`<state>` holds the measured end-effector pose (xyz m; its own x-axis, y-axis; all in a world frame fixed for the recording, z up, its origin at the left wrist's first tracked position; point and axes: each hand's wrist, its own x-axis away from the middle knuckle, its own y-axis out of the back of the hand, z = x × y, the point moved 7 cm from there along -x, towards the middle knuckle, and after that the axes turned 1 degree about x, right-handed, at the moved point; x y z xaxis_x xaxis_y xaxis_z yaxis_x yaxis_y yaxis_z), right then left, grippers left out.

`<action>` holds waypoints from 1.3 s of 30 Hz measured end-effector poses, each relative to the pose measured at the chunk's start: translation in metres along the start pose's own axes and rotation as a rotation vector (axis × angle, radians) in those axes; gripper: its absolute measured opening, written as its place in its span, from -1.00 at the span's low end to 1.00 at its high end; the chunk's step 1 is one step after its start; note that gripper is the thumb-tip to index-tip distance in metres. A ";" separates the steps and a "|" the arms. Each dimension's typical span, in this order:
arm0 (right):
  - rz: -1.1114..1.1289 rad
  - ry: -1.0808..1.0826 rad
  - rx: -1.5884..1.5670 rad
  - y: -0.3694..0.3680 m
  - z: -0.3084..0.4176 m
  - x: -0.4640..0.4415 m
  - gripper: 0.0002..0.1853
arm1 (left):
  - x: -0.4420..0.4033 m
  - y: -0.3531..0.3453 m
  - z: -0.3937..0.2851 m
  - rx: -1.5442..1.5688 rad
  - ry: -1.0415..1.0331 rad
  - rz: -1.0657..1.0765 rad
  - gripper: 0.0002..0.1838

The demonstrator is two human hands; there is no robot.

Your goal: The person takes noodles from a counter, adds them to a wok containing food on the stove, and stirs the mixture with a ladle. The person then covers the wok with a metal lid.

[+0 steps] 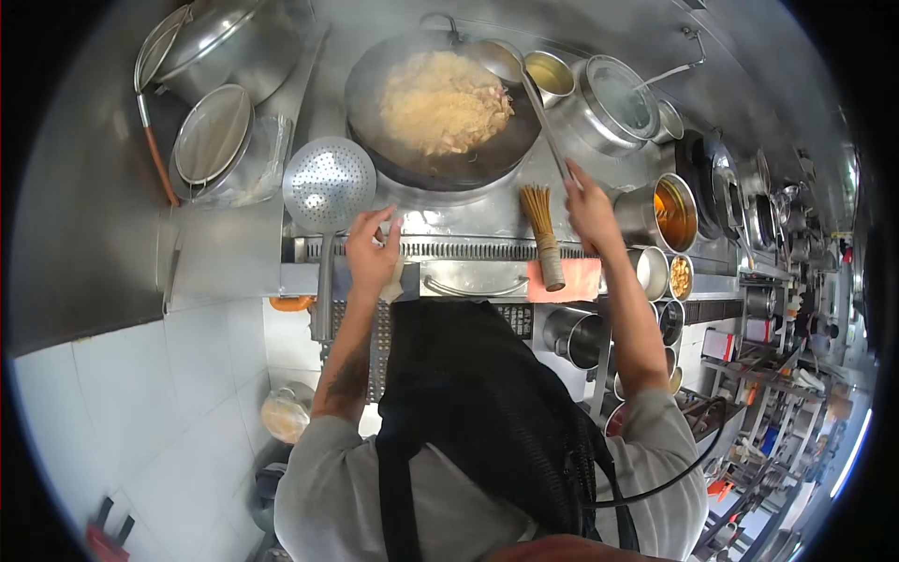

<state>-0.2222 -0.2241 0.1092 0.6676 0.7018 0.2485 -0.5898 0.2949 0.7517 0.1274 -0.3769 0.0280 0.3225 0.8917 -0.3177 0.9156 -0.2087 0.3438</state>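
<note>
My right hand [591, 212] is closed around the long handle of a ladle [496, 61], whose bowl rests at the right side of the wok [365, 140]. Inside the wok lies a steaming heap of pale yellow food [442, 101] with darker pieces at its right side. My left hand [373, 251] hovers near the front of the stove, fingers bent and apart, with nothing seen in it. Beside it is a perforated skimmer [329, 184], its handle hanging over the front edge. A bamboo wok brush [541, 234] lies left of my right hand.
At the right stand a pot of orange-brown liquid [674, 214], a pot with a strainer [618, 105] and a small pot of yellowish liquid [550, 75]. Round mesh strainers [213, 136] and a large pot [220, 47] sit at the left. A drawer handle [476, 288] fronts the stove.
</note>
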 end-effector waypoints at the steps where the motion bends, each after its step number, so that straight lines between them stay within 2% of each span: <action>1: -0.078 0.104 0.040 -0.015 -0.004 -0.034 -0.52 | -0.002 -0.003 -0.005 0.027 -0.012 0.010 -0.69; 3: -0.150 0.217 0.078 -0.035 0.016 -0.070 -0.52 | -0.006 -0.001 -0.018 0.039 -0.028 0.015 -0.68; 5: 0.031 0.012 -0.096 -0.060 0.046 -0.077 -0.53 | -0.007 -0.001 -0.018 0.060 -0.035 0.033 -0.67; 6: 0.036 0.007 -0.101 -0.059 0.056 -0.082 -0.53 | -0.006 -0.001 -0.015 0.054 -0.032 0.038 -0.67; 8: 0.026 0.359 0.141 -0.060 0.091 -0.081 -0.54 | -0.002 -0.001 -0.008 0.062 -0.005 0.064 -0.67; 9: -0.068 0.585 0.285 -0.053 0.097 -0.075 -0.55 | -0.001 0.001 -0.007 0.061 -0.007 0.066 -0.67; 10: -0.071 0.585 0.283 -0.040 0.103 -0.060 -0.55 | 0.001 0.002 -0.006 0.042 0.000 0.085 -0.67; 12: 0.047 0.526 0.541 -0.017 0.114 -0.009 -0.57 | -0.001 0.002 -0.004 0.027 0.004 0.102 -0.66; 13: 0.044 0.527 0.543 -0.020 0.098 0.004 -0.57 | -0.002 0.002 -0.004 0.042 -0.007 0.092 -0.67; 16: 0.033 0.497 0.469 -0.027 0.039 0.021 -0.57 | -0.002 -0.003 -0.010 0.069 -0.020 0.095 -0.68; 20: -0.021 0.420 0.213 -0.005 0.014 0.053 -0.57 | -0.001 -0.006 -0.019 0.055 -0.026 0.117 -0.69; 22: -0.003 0.297 0.123 -0.011 -0.024 0.065 -0.55 | 0.004 -0.008 -0.014 -0.030 0.025 0.161 -0.69; 23: -0.072 0.441 0.115 -0.023 -0.049 0.063 -0.53 | 0.010 -0.007 -0.005 -0.119 0.091 0.199 -0.67; 24: -0.077 0.434 0.103 -0.020 -0.052 0.065 -0.53 | 0.019 -0.006 0.010 -0.127 0.084 0.209 -0.67; 26: 0.062 0.217 0.108 -0.013 -0.047 0.066 -0.52 | 0.040 -0.003 0.054 -0.621 0.041 0.235 -0.44; 27: 0.132 0.120 0.083 -0.002 -0.028 0.079 -0.50 | 0.051 0.001 0.065 -0.634 0.029 0.242 -0.44; 28: 0.124 0.122 0.072 -0.007 -0.030 0.081 -0.50 | 0.063 0.004 0.087 -0.599 0.238 0.310 -0.29; 29: 0.057 0.215 0.017 -0.009 -0.029 0.078 -0.49 | 0.074 0.001 0.108 -0.553 0.449 0.367 -0.14; 30: -0.004 0.305 -0.037 -0.015 -0.032 0.077 -0.48 | 0.076 -0.006 0.112 -0.556 0.445 0.362 -0.14; 31: -0.089 0.352 -0.024 -0.029 -0.038 0.055 -0.49 | 0.083 -0.011 0.117 -0.595 0.467 0.387 -0.06; 32: -0.064 0.353 -0.011 -0.045 -0.035 0.030 -0.49 | 0.092 -0.016 0.122 -0.638 0.492 0.415 0.02; 33: -0.043 0.359 -0.001 -0.056 -0.028 0.003 -0.49 | 0.093 -0.019 0.126 -0.612 0.514 0.373 0.03; 35: 0.138 0.326 -0.049 -0.054 -0.007 -0.039 -0.49 | 0.090 -0.019 0.127 -0.651 0.536 0.361 0.00; 36: 0.139 0.329 -0.056 -0.039 0.008 -0.034 -0.49 | 0.085 -0.021 0.128 -0.668 0.553 0.346 -0.03; 37: 0.102 0.328 -0.017 -0.018 0.027 -0.028 -0.49 | 0.083 -0.024 0.144 -0.641 0.530 0.354 -0.15; 38: 0.073 0.325 0.023 -0.010 0.034 -0.023 -0.49 | 0.081 -0.023 0.147 -0.643 0.541 0.353 -0.15; 39: 0.084 0.326 0.021 -0.023 0.029 -0.036 -0.49 | 0.078 -0.020 0.150 -0.570 0.549 0.308 -0.23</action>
<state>-0.2190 -0.2748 0.1008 0.4345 0.8947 0.1039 -0.6247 0.2163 0.7503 0.1700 -0.3635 -0.1365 0.2402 0.9275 0.2865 0.4971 -0.3710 0.7844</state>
